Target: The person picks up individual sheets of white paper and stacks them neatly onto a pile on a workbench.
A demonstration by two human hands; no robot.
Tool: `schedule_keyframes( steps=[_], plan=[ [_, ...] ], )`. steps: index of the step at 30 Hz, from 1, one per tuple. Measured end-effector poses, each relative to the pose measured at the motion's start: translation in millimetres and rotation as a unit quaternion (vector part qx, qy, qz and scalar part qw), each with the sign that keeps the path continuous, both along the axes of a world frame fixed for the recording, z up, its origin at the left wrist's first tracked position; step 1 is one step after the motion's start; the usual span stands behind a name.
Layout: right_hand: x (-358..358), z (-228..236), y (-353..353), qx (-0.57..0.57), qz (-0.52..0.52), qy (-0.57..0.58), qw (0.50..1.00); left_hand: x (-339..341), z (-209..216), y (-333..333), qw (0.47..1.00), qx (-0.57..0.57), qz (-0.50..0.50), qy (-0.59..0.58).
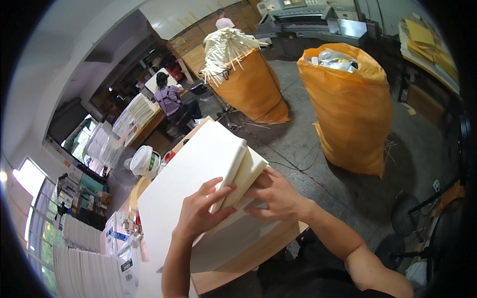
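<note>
A broad white sheet (189,154), its near right edge rolled or folded over, lies across the work table (248,265) before me. Under that edge a cream-coloured sheet (253,171) shows, also bent over at its side. My left hand (204,206) is closed on the white sheet's folded edge, fingers on top and thumb against its side. From the right, my right hand (276,196) grips the side of the cream-coloured sheet, its fingertips partly hidden beneath it. A smooth grey-white surface (233,243) shows between my forearms under the sheets.
Beyond the table stand two large orange sacks, one (253,89) heaped with white strips, the other (348,109) holding plastic waste. A white bucket (145,161) and paper stacks (84,273) are at left. One person (171,97) sits farther back; another (224,21) is behind.
</note>
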State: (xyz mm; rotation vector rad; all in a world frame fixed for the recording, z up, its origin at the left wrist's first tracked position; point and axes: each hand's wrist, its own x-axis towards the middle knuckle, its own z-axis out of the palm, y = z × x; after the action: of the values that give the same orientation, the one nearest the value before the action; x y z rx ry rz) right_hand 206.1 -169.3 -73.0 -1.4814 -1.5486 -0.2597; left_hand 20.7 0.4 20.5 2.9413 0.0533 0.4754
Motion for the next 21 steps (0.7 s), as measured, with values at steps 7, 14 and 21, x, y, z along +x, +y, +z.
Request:
schedule_keyframes(
  steps=[7,14,21],
  plan=[
    [-1,-7,2,-0.025,0.002,-0.049,0.998,0,-25,-13,0.989,0.135,0.058,-0.017],
    [19,-18,-11,0.003,-0.007,0.070,0.998,15,-43,-3,0.970,0.208,0.059,-0.112],
    [49,42,-22,-0.302,-0.137,0.097,0.938,13,-23,-12,0.989,0.119,0.079,-0.036]
  ],
)
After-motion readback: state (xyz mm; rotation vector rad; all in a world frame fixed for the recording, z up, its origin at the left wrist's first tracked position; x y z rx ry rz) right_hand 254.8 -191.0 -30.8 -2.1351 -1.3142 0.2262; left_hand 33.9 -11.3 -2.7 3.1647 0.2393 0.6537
